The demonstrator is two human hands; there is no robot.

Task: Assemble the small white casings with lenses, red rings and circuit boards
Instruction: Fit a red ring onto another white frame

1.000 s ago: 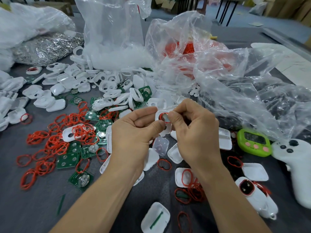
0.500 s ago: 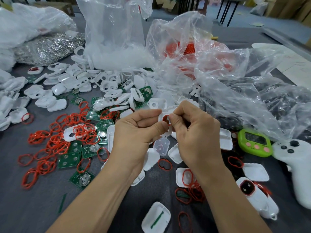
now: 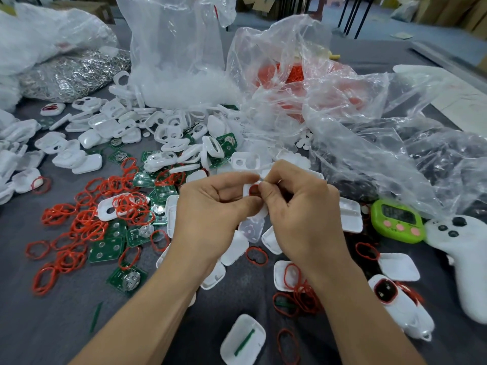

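Pinching, left grip [image 3: 210, 214]: thumb and fingers curled on small white plastic casing [image 3: 247, 187], above grey worktop [image 3: 52, 325].
Pressing, right grip [image 3: 303, 219]: fingertips pinch thin red rubber ring [image 3: 254, 191] at casing's face.
Room: loose parts [image 3: 234, 248] crowd underneath; bare worktop lower left.

Largely hidden between left hand [image 3: 210, 219] and right hand [image 3: 303, 219], the small white casing [image 3: 247, 187]; white controller [image 3: 467, 259] cut by right edge.

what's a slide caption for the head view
Left hand and right hand pinch a white casing with a red ring over scattered circuit boards.
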